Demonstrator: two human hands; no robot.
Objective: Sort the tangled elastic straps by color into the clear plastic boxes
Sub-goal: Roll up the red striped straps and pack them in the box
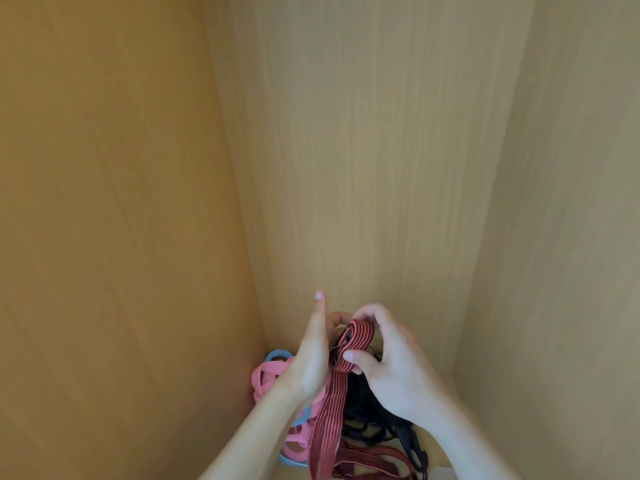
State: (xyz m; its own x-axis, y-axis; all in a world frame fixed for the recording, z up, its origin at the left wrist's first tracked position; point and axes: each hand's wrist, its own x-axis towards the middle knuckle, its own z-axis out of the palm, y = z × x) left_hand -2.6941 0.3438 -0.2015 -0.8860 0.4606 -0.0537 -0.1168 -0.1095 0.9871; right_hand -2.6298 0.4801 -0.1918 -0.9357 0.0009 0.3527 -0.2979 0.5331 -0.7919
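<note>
Right hand (391,362) is on it: fingers curled over the top of the red-and-black striped strap (358,336), thumb pressing the band from the front, a firm pinch on the folded-over loop. Left hand (311,355) stands edge-on just beside it, thumb straight up, the other fingers bent round behind the loop. Whether they actually grip the band, I cannot tell, because the strap hides them.

From that loop the striped strap hangs straight down between the two wrists and runs out at the bottom edge of the view. Under the right hand lies a knot of black straps (367,414), with a black hook (414,448) poking out low on the right. A second reddish striped length (367,457) lies across the bottom, touching the black tangle.

Left of the left wrist, pink straps (268,375) are bunched up, with a light blue strap (277,355) looping behind them and more blue showing near the bottom. That pink bundle sits tight in the corner, right against the left wall (104,220) where it meets the back panel (363,133).

All of this is inside a wooden cabinet. The pile is crowded to the left and low. Above the hands the back panel is bare wood all the way up, and there is open space from the right hand across to the right wall (571,220). A strip of pale shelf floor (438,457) shows beside the hook.
</note>
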